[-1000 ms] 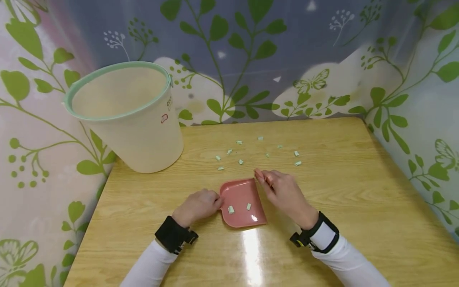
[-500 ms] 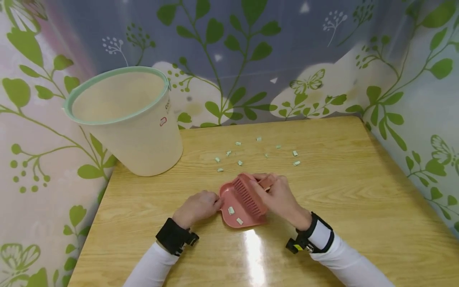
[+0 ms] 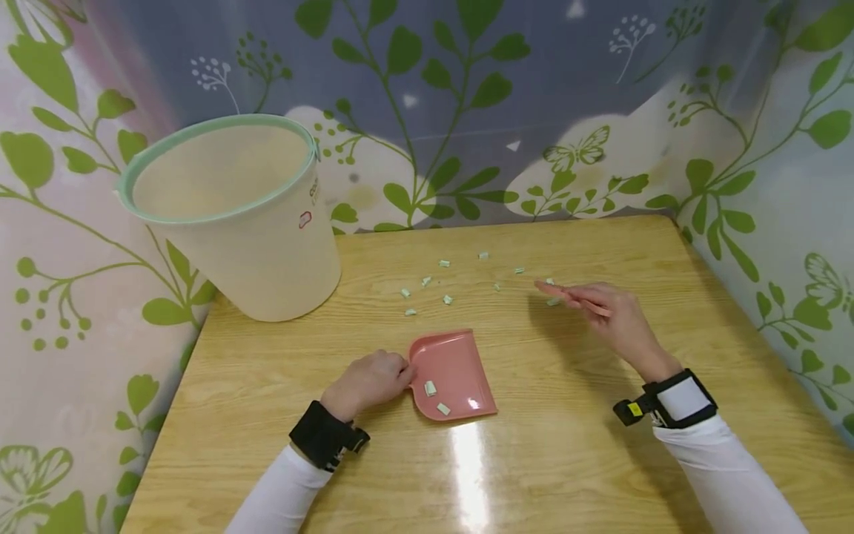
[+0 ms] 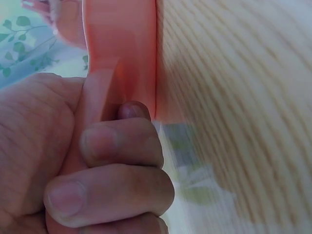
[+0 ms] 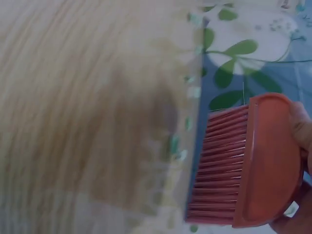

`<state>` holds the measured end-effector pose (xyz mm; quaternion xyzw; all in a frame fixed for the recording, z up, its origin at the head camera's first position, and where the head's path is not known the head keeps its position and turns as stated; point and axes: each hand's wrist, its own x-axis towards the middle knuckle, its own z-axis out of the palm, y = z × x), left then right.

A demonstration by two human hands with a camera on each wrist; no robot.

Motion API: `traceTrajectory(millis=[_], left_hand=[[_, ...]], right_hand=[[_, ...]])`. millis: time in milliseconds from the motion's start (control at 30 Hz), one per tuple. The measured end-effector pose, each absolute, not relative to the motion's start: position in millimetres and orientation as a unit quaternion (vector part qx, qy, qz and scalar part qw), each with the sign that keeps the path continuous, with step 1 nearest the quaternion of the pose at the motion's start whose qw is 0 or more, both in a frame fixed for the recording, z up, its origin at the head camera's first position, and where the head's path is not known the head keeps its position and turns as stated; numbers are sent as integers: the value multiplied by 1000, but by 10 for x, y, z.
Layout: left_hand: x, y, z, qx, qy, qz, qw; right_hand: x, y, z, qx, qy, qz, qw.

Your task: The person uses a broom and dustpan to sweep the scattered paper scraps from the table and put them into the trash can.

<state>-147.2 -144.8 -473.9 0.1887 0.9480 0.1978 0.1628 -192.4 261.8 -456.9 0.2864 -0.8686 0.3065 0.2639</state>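
Note:
My left hand (image 3: 369,384) grips the handle of a pink dustpan (image 3: 454,356), its fingers (image 4: 122,190) curled round it in the left wrist view. The dustpan lies on the table with its straight edge facing right; two pale green scraps (image 3: 430,388) are inside. Away to the right, my right hand (image 3: 620,326) holds a pink hand brush (image 5: 273,161) above the table. In the right wrist view its bristles point left, apart from the tabletop. Several more pale scraps (image 3: 448,300) lie scattered beyond the dustpan, a couple partly behind the brush.
A tall cream bucket (image 3: 267,259) with a green rim stands at the table's back left. The wooden table (image 3: 333,475) meets leaf-patterned curtains (image 3: 454,111) at the back and sides.
The brush first swept down over the dustpan, shifting one scrap toward its handle side. Then my right hand lifted it away to the upper right. The left hand and dustpan stayed put.

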Motion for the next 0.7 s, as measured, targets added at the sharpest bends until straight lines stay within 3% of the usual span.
traceTrajectory(millis=[200,400,567,700], left_hand=[[-1473,-1459,-4738,192,948,199,156],[-1472,-1455,-4766,195,949,189,160],[-1459,-1456,-4770,187,948,197,165],[-1462,-1453,-4738,190,949,197,159]], right_hand=[[-1945,2652,-4681,313,-887,266,211],[-1755,2552,-4681,329,-884,274,189],[-1661,2531,-4564,350,-872,279,199],[-1700,2575,-4533,298,-889,264,227]])
